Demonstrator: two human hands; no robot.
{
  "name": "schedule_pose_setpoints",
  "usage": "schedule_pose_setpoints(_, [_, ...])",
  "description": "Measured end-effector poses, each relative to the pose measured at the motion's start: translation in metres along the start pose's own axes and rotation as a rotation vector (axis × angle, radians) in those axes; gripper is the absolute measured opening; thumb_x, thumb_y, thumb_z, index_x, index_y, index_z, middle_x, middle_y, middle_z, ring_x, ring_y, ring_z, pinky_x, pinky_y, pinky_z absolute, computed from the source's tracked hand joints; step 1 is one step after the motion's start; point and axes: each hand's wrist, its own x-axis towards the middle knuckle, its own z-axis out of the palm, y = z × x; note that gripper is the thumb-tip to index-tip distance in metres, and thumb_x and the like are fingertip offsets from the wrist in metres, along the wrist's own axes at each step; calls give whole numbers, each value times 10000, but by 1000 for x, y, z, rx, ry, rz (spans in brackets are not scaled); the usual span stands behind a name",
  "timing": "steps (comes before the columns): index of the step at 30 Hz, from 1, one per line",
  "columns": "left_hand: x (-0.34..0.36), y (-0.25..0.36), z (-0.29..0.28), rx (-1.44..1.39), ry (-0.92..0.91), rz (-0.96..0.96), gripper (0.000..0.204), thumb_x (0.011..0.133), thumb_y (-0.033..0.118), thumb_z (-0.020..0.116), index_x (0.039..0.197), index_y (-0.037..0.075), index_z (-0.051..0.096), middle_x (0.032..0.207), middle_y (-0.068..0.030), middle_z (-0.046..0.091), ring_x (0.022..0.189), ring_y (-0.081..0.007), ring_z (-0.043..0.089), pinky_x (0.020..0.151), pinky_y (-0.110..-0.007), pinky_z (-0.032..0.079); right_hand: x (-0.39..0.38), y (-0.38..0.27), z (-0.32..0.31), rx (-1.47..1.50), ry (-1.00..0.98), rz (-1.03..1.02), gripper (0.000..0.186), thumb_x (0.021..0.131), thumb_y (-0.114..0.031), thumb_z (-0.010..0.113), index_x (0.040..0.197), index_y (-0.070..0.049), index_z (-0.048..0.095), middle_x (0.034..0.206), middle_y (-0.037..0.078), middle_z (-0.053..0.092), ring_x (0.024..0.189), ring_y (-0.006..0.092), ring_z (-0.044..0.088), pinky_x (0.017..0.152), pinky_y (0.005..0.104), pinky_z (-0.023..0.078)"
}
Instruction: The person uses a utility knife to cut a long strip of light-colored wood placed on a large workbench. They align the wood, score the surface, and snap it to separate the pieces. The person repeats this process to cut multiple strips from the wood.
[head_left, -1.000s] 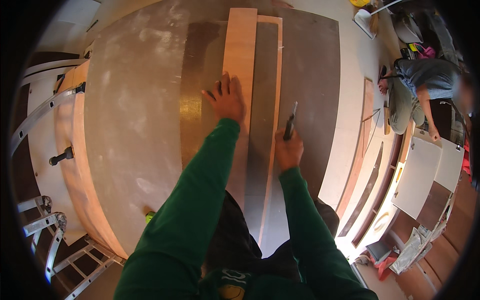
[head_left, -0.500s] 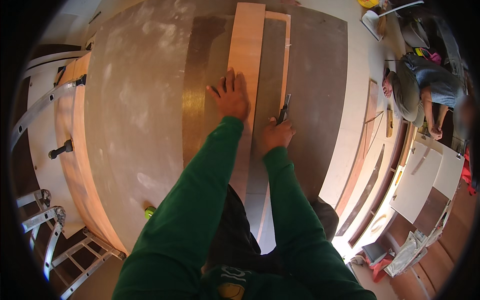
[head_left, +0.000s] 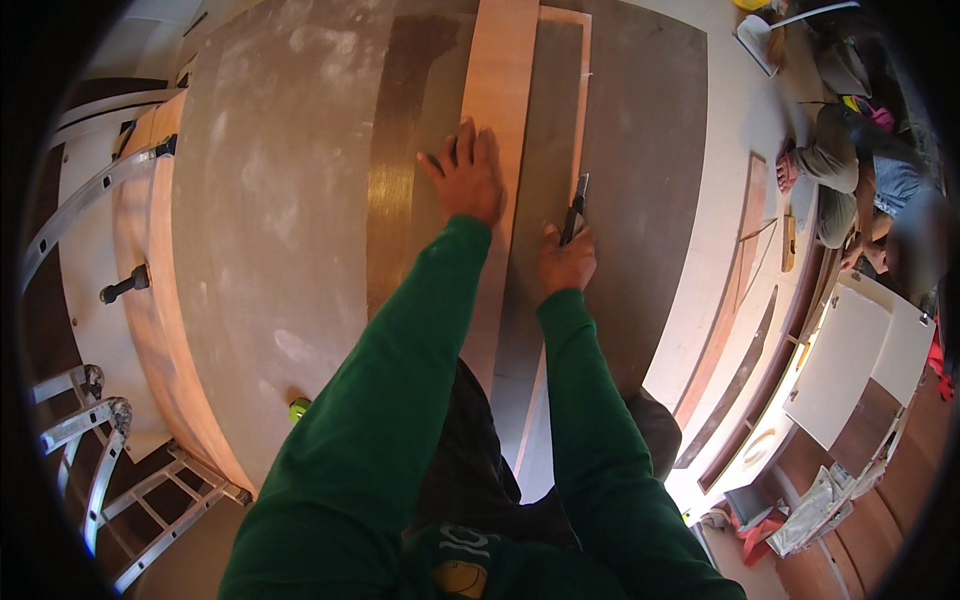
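Observation:
My left hand [head_left: 470,180] lies flat with its fingers spread on a long, light orange-brown wooden plank [head_left: 507,75]. The plank runs away from me over a large grey-brown sheet [head_left: 280,180]. To the right of the plank, my right hand [head_left: 567,262] is closed around a utility knife [head_left: 574,218], its blade pointing away from me. The blade tip is close to a thin light strip [head_left: 582,110] that runs parallel to the plank. Whether the tip touches the sheet, I cannot tell.
A green round thing [head_left: 299,408] sits at the sheet's left near part. Farther left are a dark-handled tool [head_left: 125,285] and an aluminium ladder [head_left: 170,500]. On the right lie a reddish wood strip [head_left: 735,270] and white panels [head_left: 840,350]. Another person [head_left: 850,180] crouches at the far right.
The knife and my right hand have moved slightly away from me, and the knife points more straight ahead. My left hand stays on the plank. The other person's hands have shifted.

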Motion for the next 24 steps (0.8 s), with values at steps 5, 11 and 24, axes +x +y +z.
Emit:
schedule_pose_setpoints(5, [1,0,1,-20,34,5,400,1022,225,516,1416,151,507,1546,-99,444,1325,-368,451,1130,-790,153,-2,1,-1,17,4,-21,334,871,-192,762,981,44,552,892,283,662,876,490,662,776,536,505])
schedule_pose_setpoints(11, [2,-3,7,-4,46,9,414,1009,205,516,1420,162,501,1557,-95,430,1330,-373,445,1133,-786,152,-5,-5,-6,-1,-25,-28,335,887,-217,747,973,56,573,878,274,664,858,495,657,790,543,502])
schedule_pose_setpoints(24, [1,-5,14,-2,-39,-41,478,973,194,499,1451,200,496,1602,-46,388,1388,-358,399,1166,-739,122,40,59,-80,234,-207,122,301,867,-283,783,963,-16,683,827,80,679,750,204,624,702,366,501])
